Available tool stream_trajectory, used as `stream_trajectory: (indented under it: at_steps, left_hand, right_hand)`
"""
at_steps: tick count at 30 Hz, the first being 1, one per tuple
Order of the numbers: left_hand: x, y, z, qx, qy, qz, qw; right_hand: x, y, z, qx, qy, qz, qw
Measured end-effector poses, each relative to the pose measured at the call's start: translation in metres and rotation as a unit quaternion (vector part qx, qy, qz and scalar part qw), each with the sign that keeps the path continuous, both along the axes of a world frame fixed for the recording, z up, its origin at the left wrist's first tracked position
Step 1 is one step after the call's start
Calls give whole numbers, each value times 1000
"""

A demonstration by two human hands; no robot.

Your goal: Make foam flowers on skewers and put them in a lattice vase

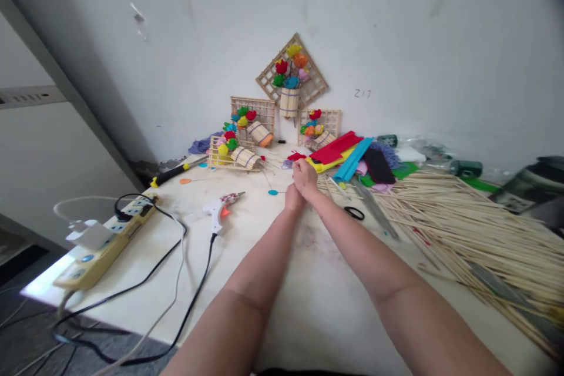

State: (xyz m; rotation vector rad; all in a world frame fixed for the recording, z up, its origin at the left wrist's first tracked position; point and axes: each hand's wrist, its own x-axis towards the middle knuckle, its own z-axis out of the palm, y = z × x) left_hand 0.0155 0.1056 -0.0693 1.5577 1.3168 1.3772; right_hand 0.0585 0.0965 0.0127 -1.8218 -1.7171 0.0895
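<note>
My two hands meet over the middle of the table, the right one slightly farther out and above. My right hand (305, 176) is closed with its fingers curled in; whatever it may hold is hidden. Against it, my left hand (294, 197) is also closed, its fingers mostly covered. Just past them lie small red scraps (296, 156). A blue disc (273, 192) rests to the left of my hands. Folded red felt (337, 148) and a blue felt strip (353, 160) lie to their right, and black-handled scissors (354, 212) are nearer to me.
A white glue gun (215, 211) lies left, its black cord trailing to a power strip (110, 241). Lattice panels with flower baskets (289, 103) stand at the wall. Many thin wooden sticks (476, 217) cover the right. A black phone (379, 165) and dark jar (529, 188) are there too.
</note>
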Motion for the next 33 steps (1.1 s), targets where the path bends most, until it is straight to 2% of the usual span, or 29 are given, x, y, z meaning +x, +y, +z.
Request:
stream_trajectory:
  at_steps: [4,7,13,18,21,24,27,33]
  left_hand:
    - [-2,-5,7,18,44,-15,999]
    - [-3,-7,10,45,57,14,997]
    - [-5,-6,14,-24,-32,18,999]
    - [5,-17,15,-57,-37,20,998]
    - [15,-27,12,-56,-25,23,998]
    - [21,-37,7,-56,8,28,998]
    - [23,-46,4,-50,40,34,997]
    - [26,-53,5,-23,105,21,994]
  right_hand:
    - [25,-26,-1,-11,11,-62,998]
    - [44,-45,0,-12,11,-89,996]
    - [103,-73,-11,26,49,-116,992]
    - [146,-86,-28,8,64,-100,993]
    - [152,-93,-35,-42,34,-110,992]
    - [151,-99,-39,-88,-56,-112,988]
    - [151,-102,-39,-119,-132,-77,981]
    - [150,-108,-33,-138,-208,-35,968]
